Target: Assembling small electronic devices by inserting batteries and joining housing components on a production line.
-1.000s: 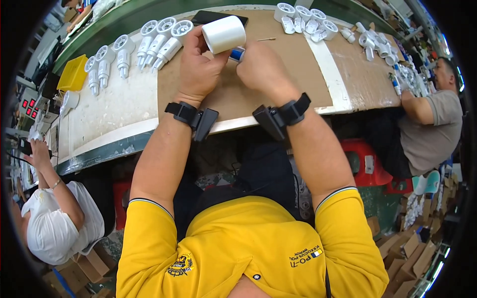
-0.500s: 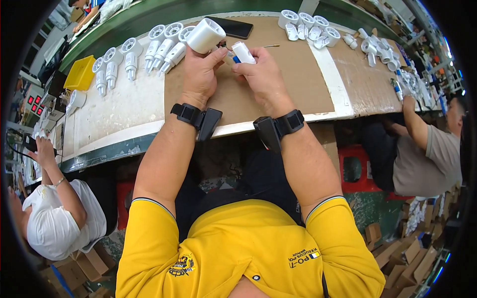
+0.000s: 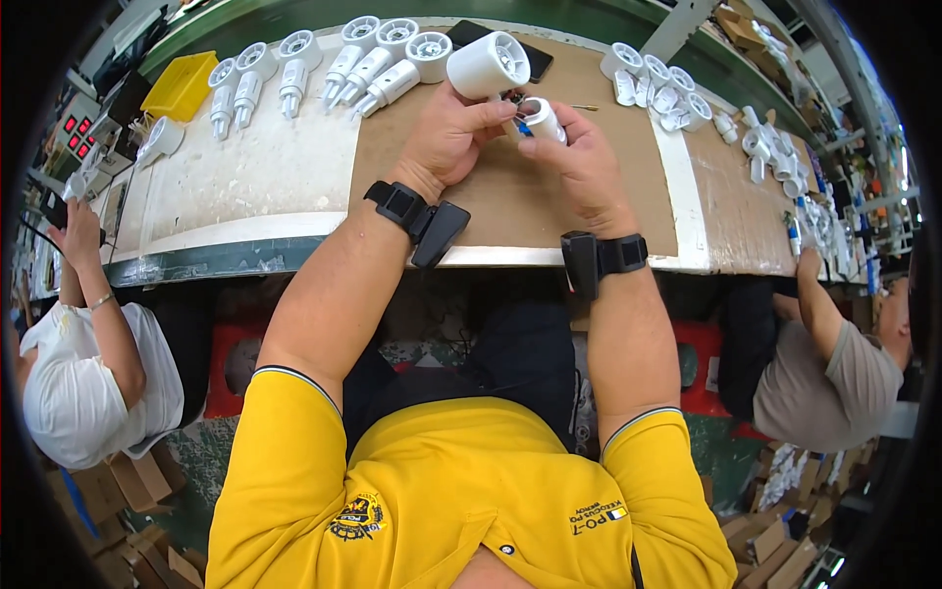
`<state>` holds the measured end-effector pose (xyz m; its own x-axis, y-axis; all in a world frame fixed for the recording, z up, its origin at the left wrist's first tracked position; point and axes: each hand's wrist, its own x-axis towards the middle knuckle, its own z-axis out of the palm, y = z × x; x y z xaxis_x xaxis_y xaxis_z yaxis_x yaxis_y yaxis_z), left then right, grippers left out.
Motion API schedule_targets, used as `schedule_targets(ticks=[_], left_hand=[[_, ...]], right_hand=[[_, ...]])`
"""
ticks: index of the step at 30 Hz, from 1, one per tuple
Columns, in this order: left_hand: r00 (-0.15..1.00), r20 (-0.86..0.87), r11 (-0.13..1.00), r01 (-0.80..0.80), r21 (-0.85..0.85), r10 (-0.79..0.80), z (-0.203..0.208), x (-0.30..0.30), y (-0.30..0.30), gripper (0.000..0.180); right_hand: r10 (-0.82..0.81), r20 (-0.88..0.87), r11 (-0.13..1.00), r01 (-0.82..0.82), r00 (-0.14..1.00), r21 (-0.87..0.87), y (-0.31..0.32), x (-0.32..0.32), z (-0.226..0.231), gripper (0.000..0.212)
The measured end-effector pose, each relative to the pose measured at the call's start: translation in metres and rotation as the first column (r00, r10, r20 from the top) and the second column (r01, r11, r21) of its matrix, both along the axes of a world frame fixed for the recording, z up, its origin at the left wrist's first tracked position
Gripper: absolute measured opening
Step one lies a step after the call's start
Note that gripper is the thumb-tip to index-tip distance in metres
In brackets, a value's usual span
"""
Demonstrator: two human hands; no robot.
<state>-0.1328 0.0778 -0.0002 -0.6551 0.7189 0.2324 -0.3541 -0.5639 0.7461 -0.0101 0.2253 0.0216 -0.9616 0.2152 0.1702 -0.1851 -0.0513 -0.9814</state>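
Note:
My left hand (image 3: 454, 135) is closed on a white round lamp-head housing (image 3: 488, 69), its ribbed open end turned up and to the right. In my right hand (image 3: 581, 162), a white hollow tube-shaped handle piece (image 3: 543, 119) is gripped, with its opening facing the left hand. Thin wires (image 3: 514, 99) and a bit of blue show between the two pieces, which sit close together. The exact joint is partly hidden by my fingers. Both hands are above a brown cardboard sheet (image 3: 608, 206) on the table.
Several white assembled units (image 3: 376, 77) stand in a row on the left, near a yellow bin (image 3: 181, 84). A dark phone (image 3: 535, 61) lies behind my hands, a thin screwdriver (image 3: 585, 106) beside it. More white parts (image 3: 775, 152) lie right. Co-workers (image 3: 98, 363) sit at both sides.
The view has shifted, so the table sits further right. The right-hand handle piece has turned, and its open end now faces the housing. Both hands keep their hold.

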Motion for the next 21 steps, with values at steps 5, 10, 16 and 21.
schedule_targets(ticks=[5,10,16,21], left_hand=[[0.999,0.007,0.999,-0.036,0.016,0.036,-0.005,-0.001,0.002,0.043],[0.997,0.003,0.997,-0.075,-0.002,0.075,-0.006,0.001,0.003,0.047],[0.998,-0.002,0.998,-0.058,0.002,0.058,-0.008,0.004,0.004,0.052],[0.997,-0.021,0.998,-0.07,-0.006,0.07,-0.01,0.002,0.004,0.053]], right_hand=[[-0.191,-0.09,0.981,0.19,0.977,-0.026,-0.021,-0.007,-0.011,0.042],[-0.31,-0.146,0.951,0.303,0.939,-0.069,-0.03,-0.016,-0.021,0.033],[-0.454,-0.108,0.883,0.431,0.884,-0.186,-0.037,-0.028,-0.024,0.025],[-0.546,-0.196,0.807,0.574,0.814,0.14,-0.035,-0.032,-0.032,0.025]])
